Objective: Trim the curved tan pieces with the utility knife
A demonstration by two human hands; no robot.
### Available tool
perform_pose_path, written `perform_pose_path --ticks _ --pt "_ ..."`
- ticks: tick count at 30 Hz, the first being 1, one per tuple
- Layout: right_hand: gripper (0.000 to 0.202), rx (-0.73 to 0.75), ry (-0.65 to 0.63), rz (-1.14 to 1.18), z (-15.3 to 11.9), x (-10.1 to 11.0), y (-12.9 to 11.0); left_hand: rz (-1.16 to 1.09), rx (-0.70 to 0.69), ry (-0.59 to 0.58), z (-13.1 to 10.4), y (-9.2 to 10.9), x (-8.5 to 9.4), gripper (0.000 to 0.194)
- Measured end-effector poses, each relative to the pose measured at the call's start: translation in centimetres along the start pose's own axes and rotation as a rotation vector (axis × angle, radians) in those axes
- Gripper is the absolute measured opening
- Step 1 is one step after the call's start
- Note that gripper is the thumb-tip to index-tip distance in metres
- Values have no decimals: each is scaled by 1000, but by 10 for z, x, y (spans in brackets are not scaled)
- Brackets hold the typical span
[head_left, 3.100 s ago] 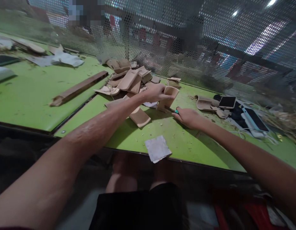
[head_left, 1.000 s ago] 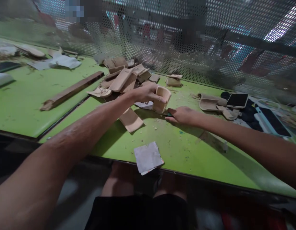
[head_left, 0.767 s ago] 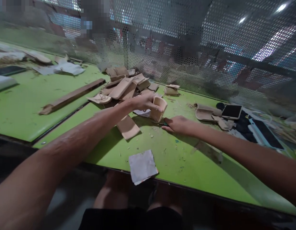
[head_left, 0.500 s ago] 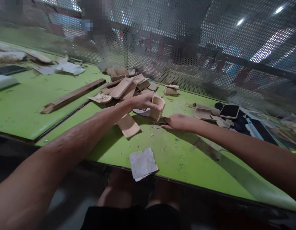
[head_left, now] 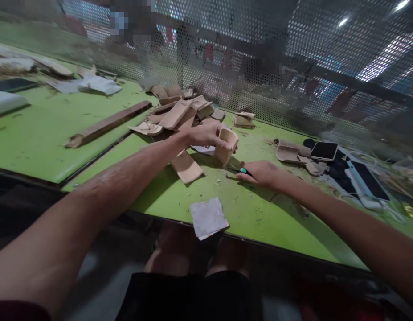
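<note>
My left hand (head_left: 209, 136) grips a curved tan piece (head_left: 225, 147), thumb on its near side, above the green table (head_left: 253, 223). To its right, my right hand (head_left: 258, 173) is closed around a small tool with a teal part (head_left: 243, 170); its thin tip points left, just below the curved piece. Whether tip and piece touch is unclear. A flat tan piece (head_left: 186, 167) lies below my left wrist. Behind my left hand is a heap of similar tan pieces (head_left: 175, 113).
A folded grey paper (head_left: 209, 217) rests at the front edge. A long brown strip (head_left: 109, 125) lies on the left. On the right are a curved piece (head_left: 286, 151), a phone (head_left: 324, 150) and cables. Perforated mesh (head_left: 233, 67) stands behind the table.
The view has shifted a little. The tool in my right hand shows more of its teal part and sits slightly farther from the curved piece, which my left hand still holds.
</note>
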State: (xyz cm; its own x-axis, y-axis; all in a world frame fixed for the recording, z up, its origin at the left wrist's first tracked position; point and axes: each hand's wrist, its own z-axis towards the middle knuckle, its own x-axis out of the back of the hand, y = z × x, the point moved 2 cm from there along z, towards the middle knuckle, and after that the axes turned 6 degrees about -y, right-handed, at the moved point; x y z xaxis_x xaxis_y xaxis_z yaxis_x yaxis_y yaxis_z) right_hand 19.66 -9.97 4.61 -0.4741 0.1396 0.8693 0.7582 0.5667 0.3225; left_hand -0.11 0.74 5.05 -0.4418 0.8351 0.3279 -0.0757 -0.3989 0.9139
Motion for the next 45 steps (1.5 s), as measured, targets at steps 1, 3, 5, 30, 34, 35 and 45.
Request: perform_pose_path --ticks 1,3,5,30,34,35,45 --pt "51 -17 -7 2 0 1 -1 -49 1 8 -1 4 -2 36" --pt "54 -62 -32 -10 2 1 -2 -138 -20 23 -3 13 -6 38" --pt "57 -111 -58 -20 4 0 -4 -185 -53 50 -3 21 -11 35" --pt "56 -231 -42 -81 2 1 -23 5 -79 266 11 34 -36 39" --pt "56 -219 -42 -101 6 -3 -20 -5 -90 239 14 31 -34 38" --pt "56 -220 -43 -102 7 -3 -20 -16 -92 231 15 30 -34 38" --pt "58 -214 -139 -60 14 7 -23 -155 -120 227 23 13 -29 42"
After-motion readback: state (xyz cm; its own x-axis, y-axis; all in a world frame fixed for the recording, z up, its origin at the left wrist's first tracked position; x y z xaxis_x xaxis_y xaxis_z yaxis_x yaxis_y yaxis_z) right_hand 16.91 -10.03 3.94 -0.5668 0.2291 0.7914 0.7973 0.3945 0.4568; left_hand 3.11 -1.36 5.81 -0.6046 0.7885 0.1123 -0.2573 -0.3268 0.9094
